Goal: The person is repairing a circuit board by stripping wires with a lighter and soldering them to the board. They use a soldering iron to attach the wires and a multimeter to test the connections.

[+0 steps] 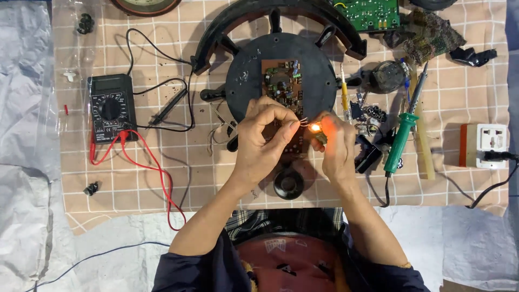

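I see a matt black plastic disc [254,81] carrying a brown circuit board [282,81] with small shiny metal parts. My left grip [263,141] pinches thin bare wire [303,122] that glints like copper. The multimeter [111,108] has a dull black plastic case; its leads [148,162] look like smooth red and black rubbery insulation. The soldering iron [401,136] has a glossy green plastic handle and a grey metal tip. Everything lies on a pale checked sheet [178,184] that looks like soft cloth or paper, over crinkled, slightly glossy plastic film [27,162]. The socket block [491,145] is smooth white plastic.
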